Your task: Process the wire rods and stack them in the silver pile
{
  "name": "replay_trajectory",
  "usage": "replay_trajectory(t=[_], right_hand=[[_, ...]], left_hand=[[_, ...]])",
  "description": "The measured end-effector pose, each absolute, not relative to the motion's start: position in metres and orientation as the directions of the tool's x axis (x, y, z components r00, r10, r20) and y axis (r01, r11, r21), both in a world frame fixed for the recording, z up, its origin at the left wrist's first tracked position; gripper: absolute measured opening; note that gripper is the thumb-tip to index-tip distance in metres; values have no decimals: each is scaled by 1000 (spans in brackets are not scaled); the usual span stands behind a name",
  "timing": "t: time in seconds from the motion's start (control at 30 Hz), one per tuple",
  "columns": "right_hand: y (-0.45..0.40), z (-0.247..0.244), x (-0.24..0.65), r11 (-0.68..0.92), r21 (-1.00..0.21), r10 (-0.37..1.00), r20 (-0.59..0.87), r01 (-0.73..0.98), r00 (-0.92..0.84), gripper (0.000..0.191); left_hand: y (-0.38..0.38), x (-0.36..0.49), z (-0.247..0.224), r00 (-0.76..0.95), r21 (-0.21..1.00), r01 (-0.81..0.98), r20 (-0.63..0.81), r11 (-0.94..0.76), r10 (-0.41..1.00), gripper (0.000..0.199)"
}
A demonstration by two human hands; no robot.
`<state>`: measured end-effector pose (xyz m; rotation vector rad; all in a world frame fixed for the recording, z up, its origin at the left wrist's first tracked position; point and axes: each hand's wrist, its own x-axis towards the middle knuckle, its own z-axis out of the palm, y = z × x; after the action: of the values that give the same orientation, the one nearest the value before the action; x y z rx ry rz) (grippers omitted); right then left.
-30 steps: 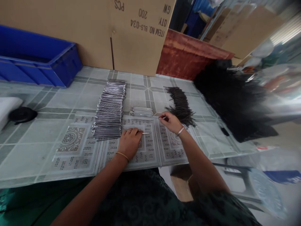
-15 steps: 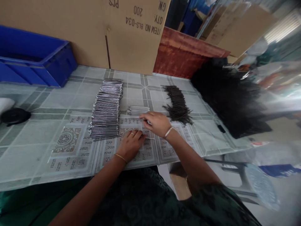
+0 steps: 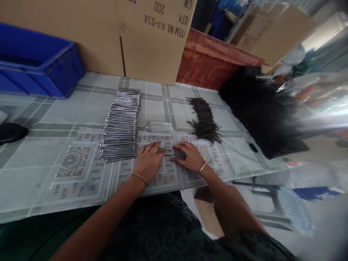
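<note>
Two thin metal rods [image 3: 167,148] lie crosswise between my hands, a narrow gap apart. My left hand [image 3: 149,161] has its curled fingers on their left ends, which it hides. My right hand [image 3: 189,156] is at their right ends, its thumb and fingers spread apart. Just beyond, another thin rod or two [image 3: 160,137] lies on the table, below a small bundle of smooth silvery rods [image 3: 160,126]. To the left stretches a long row of shiny ridged metal rods [image 3: 121,125]. Right of the bundle is a pile of dark, thin twisted pieces [image 3: 204,119].
A patterned plastic cover lies on the table [image 3: 32,163]. At the back left stands a blue bin [image 3: 54,69], beside a large cardboard box [image 3: 152,50]. A black heap [image 3: 261,108] fills the right end. A round black object [image 3: 12,132] lies at the left edge.
My right hand has moved right and nearer to me, away from the rod beside the bundle, and its fingers have spread. My left hand has shifted slightly left and away from me.
</note>
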<state>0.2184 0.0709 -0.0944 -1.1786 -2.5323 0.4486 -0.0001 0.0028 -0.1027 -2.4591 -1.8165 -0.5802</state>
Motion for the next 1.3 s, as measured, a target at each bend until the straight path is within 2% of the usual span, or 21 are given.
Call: replay_trajectory(t=[0.13,0.33,0.47,0.57,0.73,0.87,0.93,1.03,1.13,1.23,1.3], right_hand=[[74,-103,203,579,-383,807,140,720,-574,23],[97,-94,214,612,-350,790,224,709,-571,23],[116,-90,243,408,-223,901,257,885,-351,31],[129,-93,254,257,-63,953,185,964,-242,34],[138,-93,254,297,60,943,141,953,-303,24],[143,-85,261,397,97,902,141,913,-408,22],[147,-82,266,438,56,875,202,897,-440,22],[156,-83,272,473,-87,843,333,877,-422,23],[171,-87,275,514,-247,839,344,821,-422,22],[188,-88,279,476,-443,867,382,760,-321,18],[195,-81,281,474,-527,863,437,705,-253,17]], left_hand=[[19,3,-101,270,193,927,257,-323,928,30],[31,5,-97,241,138,951,232,-277,943,30],[41,8,-92,176,86,977,198,-196,964,33],[50,10,-89,140,51,987,199,-153,970,32],[45,10,-85,157,54,983,222,-173,962,31],[23,11,-83,227,54,967,247,-248,942,29],[13,11,-85,255,70,958,246,-279,935,28],[4,8,-93,260,93,953,243,-290,934,26],[0,5,-102,263,97,950,257,-295,930,23],[-1,3,-108,252,109,949,304,-297,919,22],[-1,3,-110,233,127,950,325,-286,917,22]])
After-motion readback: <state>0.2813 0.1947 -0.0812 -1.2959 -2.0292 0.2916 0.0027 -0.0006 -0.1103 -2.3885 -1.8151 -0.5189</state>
